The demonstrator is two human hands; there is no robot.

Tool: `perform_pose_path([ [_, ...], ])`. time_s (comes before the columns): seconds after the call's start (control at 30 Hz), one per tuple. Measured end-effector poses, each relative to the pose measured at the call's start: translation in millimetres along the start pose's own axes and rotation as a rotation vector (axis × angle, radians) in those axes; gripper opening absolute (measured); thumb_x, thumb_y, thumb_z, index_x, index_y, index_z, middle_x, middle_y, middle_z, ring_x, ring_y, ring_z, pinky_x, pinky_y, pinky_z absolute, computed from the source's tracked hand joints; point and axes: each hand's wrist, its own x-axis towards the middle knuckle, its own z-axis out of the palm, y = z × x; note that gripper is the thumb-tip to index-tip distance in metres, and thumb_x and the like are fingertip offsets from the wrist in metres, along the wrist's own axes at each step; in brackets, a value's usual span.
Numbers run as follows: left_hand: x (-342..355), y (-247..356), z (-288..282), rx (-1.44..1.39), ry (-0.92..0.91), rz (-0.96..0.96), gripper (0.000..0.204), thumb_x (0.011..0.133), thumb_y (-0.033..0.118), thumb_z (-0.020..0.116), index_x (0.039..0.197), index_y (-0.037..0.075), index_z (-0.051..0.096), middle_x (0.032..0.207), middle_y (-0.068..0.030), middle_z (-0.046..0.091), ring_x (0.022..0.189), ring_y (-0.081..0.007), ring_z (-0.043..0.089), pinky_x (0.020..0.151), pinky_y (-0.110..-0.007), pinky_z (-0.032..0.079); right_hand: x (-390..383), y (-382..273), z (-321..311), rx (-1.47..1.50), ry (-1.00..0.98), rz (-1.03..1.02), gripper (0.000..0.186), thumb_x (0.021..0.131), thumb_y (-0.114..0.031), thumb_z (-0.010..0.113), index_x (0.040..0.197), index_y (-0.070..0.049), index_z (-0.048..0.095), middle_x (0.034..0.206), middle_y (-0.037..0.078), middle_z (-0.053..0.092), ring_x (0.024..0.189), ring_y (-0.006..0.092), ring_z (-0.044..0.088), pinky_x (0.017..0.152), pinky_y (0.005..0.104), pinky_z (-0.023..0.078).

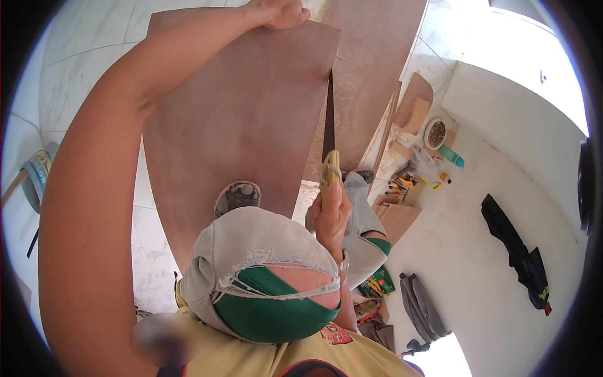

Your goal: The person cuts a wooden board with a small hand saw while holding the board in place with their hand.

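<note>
My right hand (pixel 330 217) is closed round the yellow handle (pixel 330 169) of a handsaw. The saw's dark blade (pixel 330 116) points away from me, along the right edge of a brown wooden board (pixel 239 94), its tip by the board's far right corner. My left arm reaches far forward, and my left hand (pixel 281 14) is closed at the board's far edge, fingers curled and partly cut off by the picture's top. One shoe (pixel 237 197) of mine rests on the board. Another brown sheet (pixel 370 63), strewn with sawdust, lies to the right of the blade.
Along the right wall stand a round bowl (pixel 434 134), a teal bottle (pixel 451 157), a plastic bag (pixel 426 164) and several hand tools (pixel 400 185). Wood offcuts (pixel 414 103) lie nearby. Dark clothes (pixel 518 254) hang or lie further right. White tiles (pixel 81 69) cover the floor.
</note>
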Motion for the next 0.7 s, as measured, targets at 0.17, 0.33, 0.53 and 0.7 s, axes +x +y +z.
perform_pose_path([
  [0.17,0,-12,6,-0.051,0.013,-0.036,0.056,0.107,0.04,0.043,0.125,-0.005,0.071,0.135,-0.031,0.067,0.126,-0.0455,0.065,0.107,-0.054,0.049,107,2,31,-0.059,-0.016,-0.131,0.052,0.113,-0.05,0.043,0.096,-0.003,0.059,0.057,0.0,0.045,0.045,0.009,0.044,0.043,0.0277,0.035],
  [0.33,-8,0,6,-0.074,-0.038,-0.054,0.057,0.107,0.04,0.043,0.13,-0.005,0.069,0.136,-0.0309,0.067,0.127,-0.0455,0.064,0.108,-0.053,0.048,155,-15,45,0.087,-0.022,-0.018,0.045,0.114,-0.04,0.045,0.089,-0.006,0.06,0.063,-0.003,0.047,0.051,0.007,0.044,0.046,0.0285,0.037],
  [0.53,-1,12,-5,-0.062,-0.009,-0.046,0.056,0.107,0.04,0.043,0.127,-0.005,0.07,0.134,-0.03,0.068,0.125,-0.0455,0.065,0.108,-0.053,0.049,17,18,-6,-0.025,0.096,-0.029,0.046,0.114,-0.04,0.044,0.104,-0.001,0.066,0.064,-0.003,0.049,0.052,0.0039,0.041,0.046,0.0254,0.034],
  [0.7,1,2,0,-0.06,-0.026,-0.042,0.056,0.107,0.04,0.044,0.13,-0.004,0.07,0.135,-0.0299,0.068,0.125,-0.0451,0.066,0.109,-0.053,0.048,175,-33,54,0.066,-0.013,-0.055,0.047,0.114,-0.046,0.044,0.088,-0.007,0.054,0.061,-0.004,0.046,0.048,0.0063,0.042,0.044,0.0285,0.035],
])
